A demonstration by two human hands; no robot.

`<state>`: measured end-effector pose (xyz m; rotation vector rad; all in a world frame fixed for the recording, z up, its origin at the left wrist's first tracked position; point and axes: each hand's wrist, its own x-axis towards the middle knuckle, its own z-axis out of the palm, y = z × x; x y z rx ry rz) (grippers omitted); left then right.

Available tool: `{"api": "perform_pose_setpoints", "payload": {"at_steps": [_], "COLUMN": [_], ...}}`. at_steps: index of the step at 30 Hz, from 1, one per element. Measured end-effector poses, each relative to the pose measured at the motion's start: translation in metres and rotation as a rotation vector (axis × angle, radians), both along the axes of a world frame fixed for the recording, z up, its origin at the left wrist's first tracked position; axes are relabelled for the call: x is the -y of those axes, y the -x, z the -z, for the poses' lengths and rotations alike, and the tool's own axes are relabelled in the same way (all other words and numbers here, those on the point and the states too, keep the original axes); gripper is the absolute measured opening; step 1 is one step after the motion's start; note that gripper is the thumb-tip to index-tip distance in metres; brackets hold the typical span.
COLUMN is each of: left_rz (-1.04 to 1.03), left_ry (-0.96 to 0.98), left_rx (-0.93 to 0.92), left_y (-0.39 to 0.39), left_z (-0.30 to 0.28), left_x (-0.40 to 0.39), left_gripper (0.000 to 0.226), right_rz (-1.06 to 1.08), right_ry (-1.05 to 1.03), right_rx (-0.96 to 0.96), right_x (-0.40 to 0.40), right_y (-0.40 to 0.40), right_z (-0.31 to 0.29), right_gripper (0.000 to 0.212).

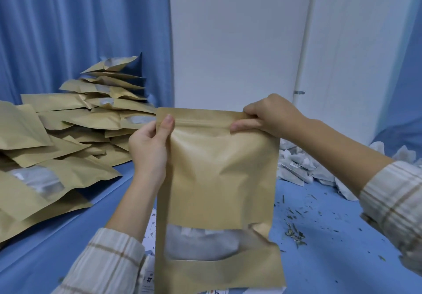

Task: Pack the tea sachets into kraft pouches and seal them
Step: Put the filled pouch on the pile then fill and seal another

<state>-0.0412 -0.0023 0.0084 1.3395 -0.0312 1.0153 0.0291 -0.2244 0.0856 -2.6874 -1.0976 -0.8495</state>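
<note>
Fingers of the left hand and right hand pinch the pouch by its zip strip, upright at centre. An uneven press could leave gaps; sachets wait at three o'clock, the pile at nine.

Both arms were up in front of the chest, plaid sleeves pushed back a bit so the forearms showed. The left hand came up from below, wrist bent back, thumb flat on the near face of the pouch at its top left corner and the other fingers tucked behind it. The right hand reached in from the right side, knuckles up, with a pinching grip on the top right corner, thumb on the front along the zip strip.
</note>
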Motion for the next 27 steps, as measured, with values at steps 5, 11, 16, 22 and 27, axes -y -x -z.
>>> {"api": "perform_pose_setpoints", "payload": {"at_steps": [5, 11, 16, 22, 27], "left_rz": [-0.005, -0.041, -0.020, -0.151, -0.196], "left_ry": [-0.036, 0.013, -0.031, -0.053, -0.076], "left_rx": [0.000, -0.031, -0.033, -0.095, -0.125], "left_y": [-0.004, -0.008, -0.007, -0.006, -0.008], "left_z": [0.004, 0.007, 0.008, 0.005, 0.002], "left_x": [0.015, 0.022, 0.042, 0.045, 0.053], "left_gripper": [0.054, 0.049, 0.047, 0.051, 0.053], "right_rz": [0.058, 0.196, 0.202, 0.268, 0.184], "right_ry": [-0.119, -0.146, -0.144, -0.156, -0.343], "right_rx": [0.090, 0.278, 0.421, 0.610, 0.635], "right_x": [-0.018, -0.044, -0.093, -0.110, -0.119], "right_y": [0.008, 0.014, 0.029, 0.034, 0.031], "right_z": [0.009, 0.006, 0.002, 0.009, 0.020], "right_gripper": [0.068, 0.067, 0.069, 0.060, 0.054]}}
